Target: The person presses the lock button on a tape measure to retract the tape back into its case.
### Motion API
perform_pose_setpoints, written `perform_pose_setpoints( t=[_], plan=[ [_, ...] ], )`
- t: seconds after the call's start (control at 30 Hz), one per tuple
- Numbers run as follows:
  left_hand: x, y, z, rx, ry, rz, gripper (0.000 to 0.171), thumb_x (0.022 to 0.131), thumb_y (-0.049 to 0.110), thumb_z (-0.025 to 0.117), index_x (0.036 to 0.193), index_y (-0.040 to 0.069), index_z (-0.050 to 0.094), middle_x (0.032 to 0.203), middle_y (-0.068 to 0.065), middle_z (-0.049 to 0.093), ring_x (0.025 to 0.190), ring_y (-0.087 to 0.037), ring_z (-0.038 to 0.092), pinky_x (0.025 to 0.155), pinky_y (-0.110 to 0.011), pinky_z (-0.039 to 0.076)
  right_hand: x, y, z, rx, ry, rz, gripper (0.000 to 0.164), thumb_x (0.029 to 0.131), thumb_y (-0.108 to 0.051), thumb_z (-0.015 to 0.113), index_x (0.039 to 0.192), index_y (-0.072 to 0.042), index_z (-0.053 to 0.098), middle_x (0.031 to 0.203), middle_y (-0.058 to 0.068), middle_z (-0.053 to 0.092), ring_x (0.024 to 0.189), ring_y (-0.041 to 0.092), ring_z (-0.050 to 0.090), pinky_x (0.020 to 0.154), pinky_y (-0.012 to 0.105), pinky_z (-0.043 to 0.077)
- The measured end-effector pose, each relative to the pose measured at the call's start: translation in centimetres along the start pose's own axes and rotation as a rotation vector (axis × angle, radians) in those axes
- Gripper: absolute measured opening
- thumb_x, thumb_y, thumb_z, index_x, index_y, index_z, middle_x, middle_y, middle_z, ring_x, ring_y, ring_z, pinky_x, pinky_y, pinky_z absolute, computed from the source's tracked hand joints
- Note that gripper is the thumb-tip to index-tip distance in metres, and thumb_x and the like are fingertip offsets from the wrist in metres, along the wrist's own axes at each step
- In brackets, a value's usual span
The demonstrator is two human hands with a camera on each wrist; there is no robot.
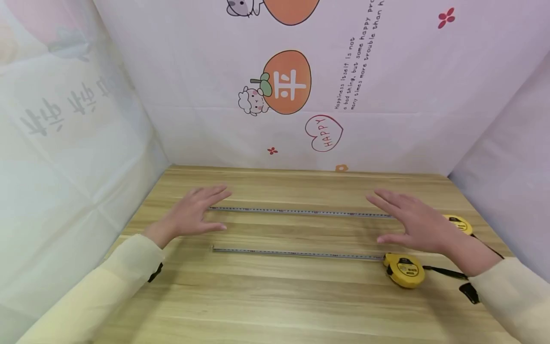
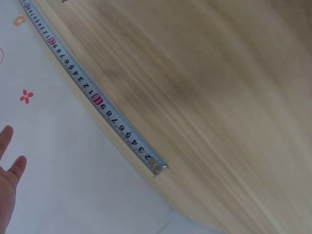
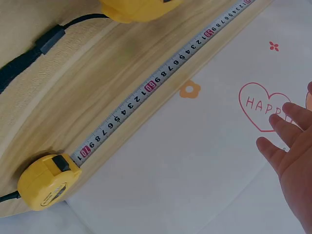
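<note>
If taking hold of the near tape (image 1: 404,273), wrap its yellow body from above: chunky, rounded, likely hard and smooth, with modest heft. Find it toward the right of the worktop (image 1: 275,306), at the right end of its pulled-out near strip (image 1: 296,253). Likewise for the far tape (image 3: 48,181): at right, close to the far edge, partly hidden by the right grip (image 1: 412,222) in the head view, with the far strip (image 1: 301,212) running left, roughly parallel to the near one.

Left grip (image 1: 193,212) and right grip: both wide, fingers and thumbs apart, holding nothing, facing each other across the scene. At left, the near hook (image 1: 212,248) in plain view; the far hook (image 2: 157,168) covered by the left grip from the head view but plain from the left wrist.

Expect thin, light, springy metal in both strips: steady lying flat, yet apt to buckle or kink if raised mid-length. Best pinched just behind the hook, by the flat faces rather than the edges. Beware a fast snap back if let loose; locked or free, cannot tell from these views. Keep thumb pressure off the black lock (image 3: 61,163) by the mouth of the far tape. Soft black strap (image 1: 444,272) trailing right from the near tape: fine for tugging, too slack for steering.
</note>
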State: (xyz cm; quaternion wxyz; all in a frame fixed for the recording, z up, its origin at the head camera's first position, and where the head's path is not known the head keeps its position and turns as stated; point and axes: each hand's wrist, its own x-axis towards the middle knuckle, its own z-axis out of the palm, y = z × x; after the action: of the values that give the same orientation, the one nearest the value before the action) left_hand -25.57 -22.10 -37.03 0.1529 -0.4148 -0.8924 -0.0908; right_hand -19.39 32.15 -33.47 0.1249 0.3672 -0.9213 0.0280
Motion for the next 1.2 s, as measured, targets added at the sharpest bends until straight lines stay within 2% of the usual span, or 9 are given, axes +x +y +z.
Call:
perform_pose_setpoints(
  t=[0.13,0.33,0.5,0.73,0.93,1.2],
  plan=[
    [-0.7,0.1,0.2,-0.063,-0.024,-0.037,0.083,0.080,0.057,0.071,0.145,0.012,0.045,0.149,-0.012,0.040,0.132,-0.033,0.040,0.105,-0.058,0.028,-0.6,-0.1,0.4,0.017,0.019,0.022,0.097,0.075,-0.050,0.079,0.154,-0.020,0.030,0.148,0.020,0.038,0.126,0.044,0.044,0.096,0.061,0.036],
    [-1.6,0.2,0.8,-0.152,-0.047,-0.087,0.080,0.078,0.057,0.073,0.140,0.011,0.051,0.145,-0.013,0.045,0.131,-0.036,0.042,0.103,-0.061,0.030,-1.6,-0.3,1.1,0.056,0.018,0.022,0.095,0.075,-0.048,0.081,0.152,-0.016,0.035,0.144,0.021,0.044,0.119,0.045,0.049,0.090,0.063,0.040],
    [-2.2,0.4,1.4,-0.223,-0.052,-0.086,0.079,0.075,0.053,0.078,0.137,0.009,0.055,0.139,-0.012,0.052,0.127,-0.036,0.047,0.101,-0.059,0.035,-2.2,-0.2,2.0,0.101,-0.004,0.032,0.091,0.075,-0.051,0.079,0.149,-0.015,0.039,0.142,0.019,0.046,0.120,0.042,0.050,0.089,0.060,0.044],
    [-3.0,0.3,2.3,-0.267,-0.061,-0.069,0.071,0.074,0.057,0.077,0.125,0.009,0.064,0.128,-0.011,0.060,0.120,-0.032,0.054,0.098,-0.054,0.041,-3.0,-0.1,3.4,0.133,-0.031,0.045,0.088,0.075,-0.052,0.079,0.146,-0.015,0.043,0.140,0.018,0.048,0.120,0.042,0.050,0.088,0.060,0.044],
    [-3.3,0.5,2.8,-0.283,-0.125,-0.082,0.073,0.070,0.055,0.082,0.124,0.009,0.064,0.126,-0.007,0.061,0.118,-0.028,0.055,0.098,-0.049,0.043,-3.7,-0.4,4.3,0.127,-0.052,0.046,0.088,0.073,-0.053,0.080,0.143,-0.011,0.048,0.139,0.019,0.050,0.118,0.043,0.052,0.088,0.059,0.045],
    [-3.7,1.0,3.1,-0.284,-0.183,-0.088,0.067,0.071,0.053,0.081,0.121,0.011,0.066,0.121,-0.003,0.062,0.115,-0.027,0.056,0.098,-0.049,0.043,-4.8,-0.7,4.8,0.141,-0.098,0.090,0.087,0.074,-0.062,0.075,0.140,-0.011,0.051,0.136,0.018,0.053,0.115,0.041,0.055,0.083,0.059,0.048]
  ],
)
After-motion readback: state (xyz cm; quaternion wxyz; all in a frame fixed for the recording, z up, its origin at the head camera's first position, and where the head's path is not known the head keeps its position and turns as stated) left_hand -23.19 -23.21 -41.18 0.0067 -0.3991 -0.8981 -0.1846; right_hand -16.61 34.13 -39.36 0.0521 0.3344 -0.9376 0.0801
